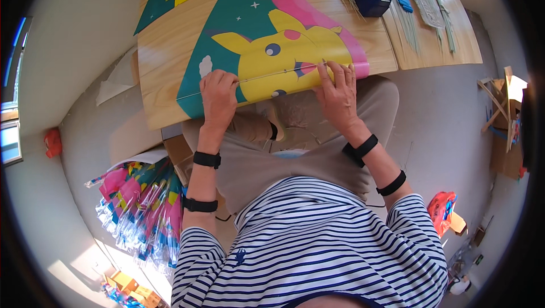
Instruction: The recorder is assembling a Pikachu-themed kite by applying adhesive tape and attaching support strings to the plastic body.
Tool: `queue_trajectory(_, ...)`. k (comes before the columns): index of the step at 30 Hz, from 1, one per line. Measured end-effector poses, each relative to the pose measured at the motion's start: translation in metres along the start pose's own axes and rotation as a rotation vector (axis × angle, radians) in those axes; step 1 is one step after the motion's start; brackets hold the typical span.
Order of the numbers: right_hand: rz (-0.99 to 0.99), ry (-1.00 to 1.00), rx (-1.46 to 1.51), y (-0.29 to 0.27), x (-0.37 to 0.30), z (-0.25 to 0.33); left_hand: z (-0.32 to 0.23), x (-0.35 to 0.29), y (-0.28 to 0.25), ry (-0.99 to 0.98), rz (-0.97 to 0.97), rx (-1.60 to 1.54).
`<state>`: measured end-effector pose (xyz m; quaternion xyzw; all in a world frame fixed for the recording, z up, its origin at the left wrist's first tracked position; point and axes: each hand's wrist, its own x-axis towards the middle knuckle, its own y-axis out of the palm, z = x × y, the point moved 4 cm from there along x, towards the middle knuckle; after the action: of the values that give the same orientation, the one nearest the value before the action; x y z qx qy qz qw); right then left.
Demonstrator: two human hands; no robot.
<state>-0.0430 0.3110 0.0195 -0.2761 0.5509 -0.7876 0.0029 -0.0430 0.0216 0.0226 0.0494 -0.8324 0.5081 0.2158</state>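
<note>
Crosswise beneath left grip [219,99], thin stick [267,76]

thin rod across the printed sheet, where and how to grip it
Probably the bare middle of the thin rod, between the left hand and the right hand, pinched with two fingertips from above: it is long, slender, and lies across the printed sheet.

Cartoon-printed sheet [262,58], twelve o'clock: yellow, teal, pink. Tape dispenser [372,3], one o'clock: navy. T-shirt [323,234], six o'clock: white, navy stripes. Trousers [252,161]: taupe. Wristbands [206,160]: black.
</note>
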Motion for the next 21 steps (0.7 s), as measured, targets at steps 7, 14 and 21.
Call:
queue_trajectory(7, -0.056, 0.148, -0.010, -0.024, 0.009, -0.065, -0.007, -0.004, -0.011, -0.025, -0.003, -0.024)
queue_trajectory(14, -0.042, 0.072, 0.085, -0.010, 0.013, -0.060, -0.012, -0.008, -0.015, -0.027, -0.012, -0.036)
queue_trajectory(21, -0.069, 0.139, 0.084, -0.019, 0.024, -0.078, -0.013, -0.007, -0.023, -0.031, -0.019, 0.003)
